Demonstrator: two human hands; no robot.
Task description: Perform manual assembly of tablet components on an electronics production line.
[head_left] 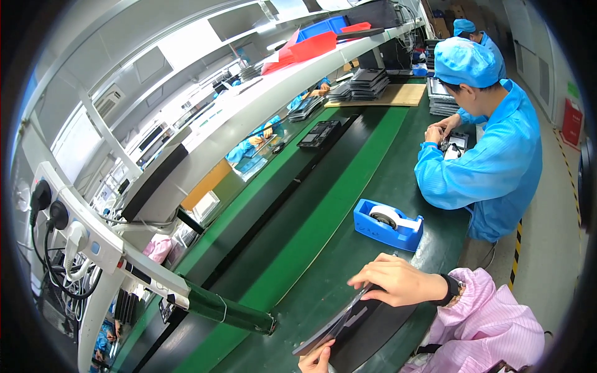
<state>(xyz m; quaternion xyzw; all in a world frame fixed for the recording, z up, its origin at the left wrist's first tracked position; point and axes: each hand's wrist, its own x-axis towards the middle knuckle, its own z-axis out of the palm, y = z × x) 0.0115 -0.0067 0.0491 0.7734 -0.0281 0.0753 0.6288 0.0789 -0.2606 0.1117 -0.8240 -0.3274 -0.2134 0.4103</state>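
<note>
A thin, flat, dark panel with a glossy face is tilted up on edge at the near right of the bench. My left hand, partly cut off by the lower edge, grips its lower corner between thumb and fingers. At the upper end my right hand is closed, its fingertips pinching the panel's edge. A black flat sheet or board lies beneath; whether it joins the panel, I cannot tell. Just beyond my right hand stands a blue tape dispenser with a roll in it.
A green-and-black conveyor belt runs along the left, carrying a black device. A green post rises near my left. A co-worker in blue sits ahead on the right, handling a small device. Stacked dark panels stand farther off.
</note>
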